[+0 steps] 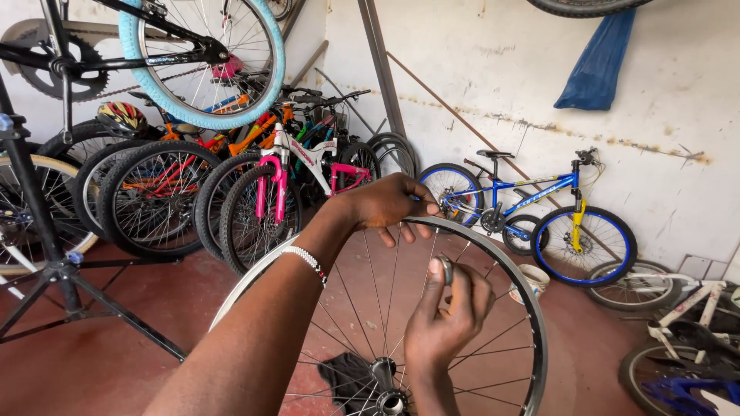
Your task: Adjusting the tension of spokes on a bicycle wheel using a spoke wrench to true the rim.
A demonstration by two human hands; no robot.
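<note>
Truing step, looks like: left hand (389,204) gripping bare silver spoked wheel rim (515,281) at far edge; right hand (447,308) pinching small round metal spoke tool (446,270); next needs seating it on a nipple.

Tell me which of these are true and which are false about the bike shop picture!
1. The left hand holds the top of a bare wheel rim. True.
2. The right hand pinches a small round tool at a spoke. True.
3. The wheel has a fat tyre on it. False: the rim is bare, with only spokes and a hub.
4. The small bike leaning on the wall is red. False: it is blue.
5. A helmet rests among the parked bikes on the left. True.
6. The floor is green. False: it is reddish brown.
</note>
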